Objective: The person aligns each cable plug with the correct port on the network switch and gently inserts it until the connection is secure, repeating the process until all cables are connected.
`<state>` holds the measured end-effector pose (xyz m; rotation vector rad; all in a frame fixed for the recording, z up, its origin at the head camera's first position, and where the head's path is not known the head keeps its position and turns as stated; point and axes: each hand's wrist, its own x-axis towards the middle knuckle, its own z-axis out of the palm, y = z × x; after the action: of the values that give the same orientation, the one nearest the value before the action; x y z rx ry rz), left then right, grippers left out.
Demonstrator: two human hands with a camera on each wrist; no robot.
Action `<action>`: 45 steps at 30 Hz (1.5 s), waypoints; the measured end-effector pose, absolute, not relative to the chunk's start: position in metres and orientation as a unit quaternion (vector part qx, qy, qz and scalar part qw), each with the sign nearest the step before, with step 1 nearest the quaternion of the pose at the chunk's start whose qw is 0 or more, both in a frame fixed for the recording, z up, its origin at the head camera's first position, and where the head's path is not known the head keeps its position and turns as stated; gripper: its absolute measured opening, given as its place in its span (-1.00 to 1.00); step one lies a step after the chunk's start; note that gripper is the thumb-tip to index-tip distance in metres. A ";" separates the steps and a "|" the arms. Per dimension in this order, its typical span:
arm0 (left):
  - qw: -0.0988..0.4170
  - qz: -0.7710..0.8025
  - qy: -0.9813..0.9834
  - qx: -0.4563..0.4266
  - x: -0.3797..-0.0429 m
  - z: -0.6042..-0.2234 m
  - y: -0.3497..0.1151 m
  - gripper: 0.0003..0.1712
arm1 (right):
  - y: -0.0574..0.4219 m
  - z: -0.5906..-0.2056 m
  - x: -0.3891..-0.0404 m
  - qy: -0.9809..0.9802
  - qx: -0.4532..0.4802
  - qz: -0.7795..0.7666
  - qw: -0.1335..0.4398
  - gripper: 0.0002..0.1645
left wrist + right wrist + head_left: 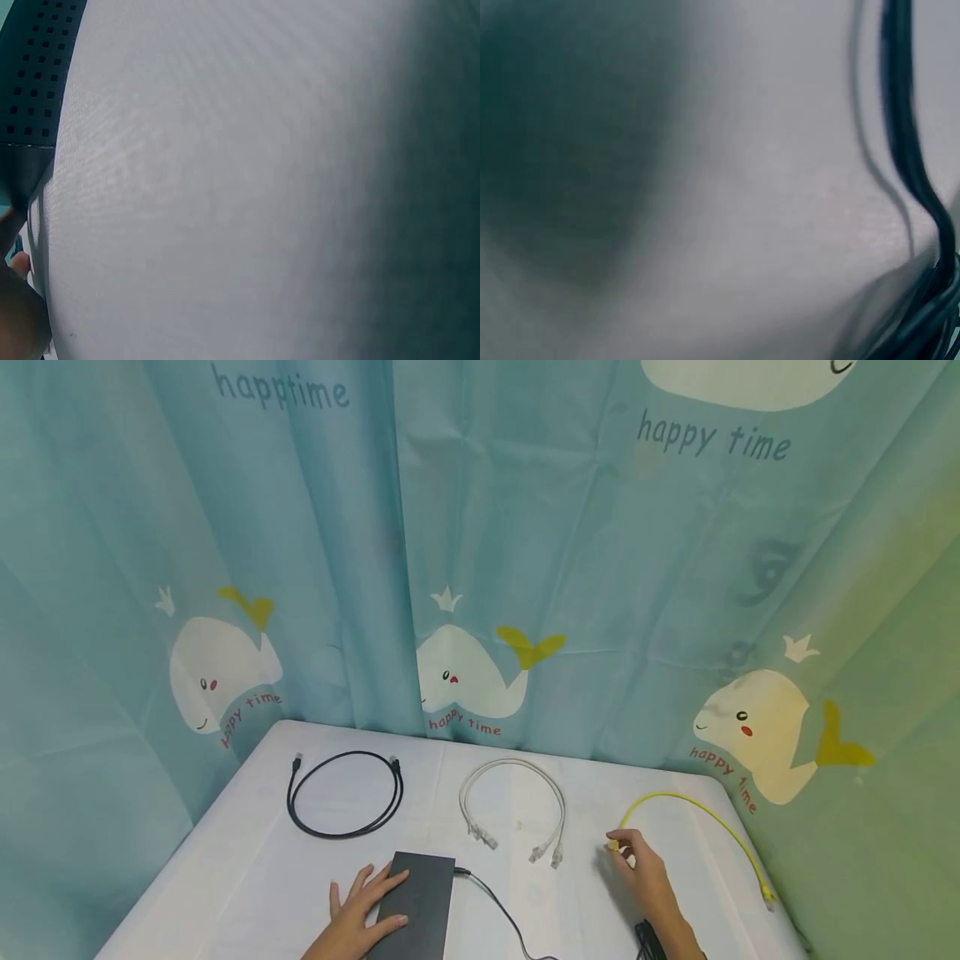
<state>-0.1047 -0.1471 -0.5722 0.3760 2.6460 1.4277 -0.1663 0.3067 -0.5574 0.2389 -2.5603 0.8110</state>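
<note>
In the head view my left hand rests with spread fingers on the top of a flat dark grey box, probably a network device. A dark cable with a plug leads out of its right side. The left wrist view shows the box's perforated side and part of the hand. On the right, my right hand pinches one end of a yellow network cable between thumb and fingertips. The cable arcs over to its other plug. No right fingers show in the right wrist view.
A coiled black network cable lies at the back left of the white table. Grey network cables curve at the back middle. Bundled black cord lies under the right forearm; its strands fill the right wrist view's edge. A curtain hangs behind.
</note>
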 end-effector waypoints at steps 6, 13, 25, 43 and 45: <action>0.055 0.472 0.872 0.122 -0.104 -0.574 -0.146 -0.33 | 0.305 -0.558 -0.163 -0.910 0.093 0.307 0.263 -0.56; 0.056 0.468 0.873 0.122 -0.103 -0.572 -0.146 -0.33 | 0.302 -0.557 -0.163 -0.906 0.127 0.294 0.276 -0.60; 0.052 0.469 0.873 0.127 -0.102 -0.570 -0.146 -0.34 | 0.297 -0.557 -0.158 -0.912 0.154 0.268 0.269 -0.62; 0.057 0.463 0.876 0.119 -0.103 -0.569 -0.146 -0.34 | 0.279 -0.556 -0.153 -0.906 0.151 0.330 0.218 -0.68; 0.058 0.462 0.877 0.119 -0.104 -0.569 -0.146 -0.33 | 0.277 -0.556 -0.153 -0.906 0.151 0.335 0.212 -0.68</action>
<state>-0.1037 -0.1456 -0.5685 0.3598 2.6582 1.4008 -0.1531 0.2771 -0.5559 0.4197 -2.5153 0.9307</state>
